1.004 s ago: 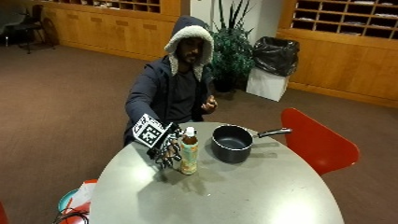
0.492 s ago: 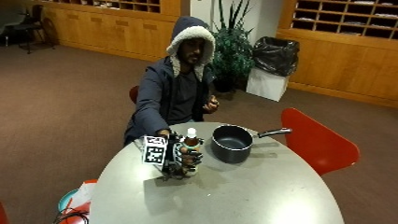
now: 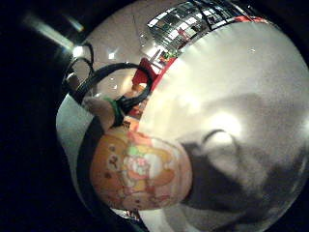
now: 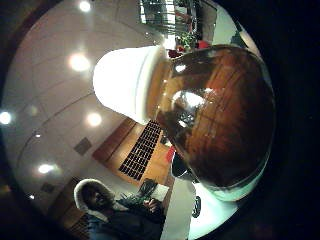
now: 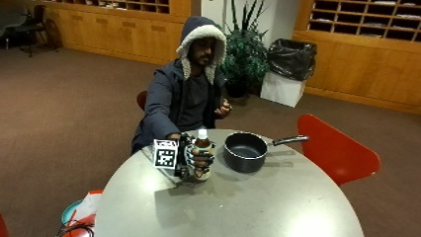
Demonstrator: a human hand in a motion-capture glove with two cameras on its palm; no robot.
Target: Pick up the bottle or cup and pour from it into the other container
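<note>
On the grey table (image 5: 263,207), the right hand (image 5: 194,160) grips the capped bottle (image 5: 201,148) beside the pot (image 5: 244,152); tilting unopened pours nothing.

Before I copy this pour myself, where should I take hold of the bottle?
Around the labelled body of the bottle, below its white cap, from the side away from the saucepan. It stands upright, and the gloved hand wraps its fingers there.
</note>
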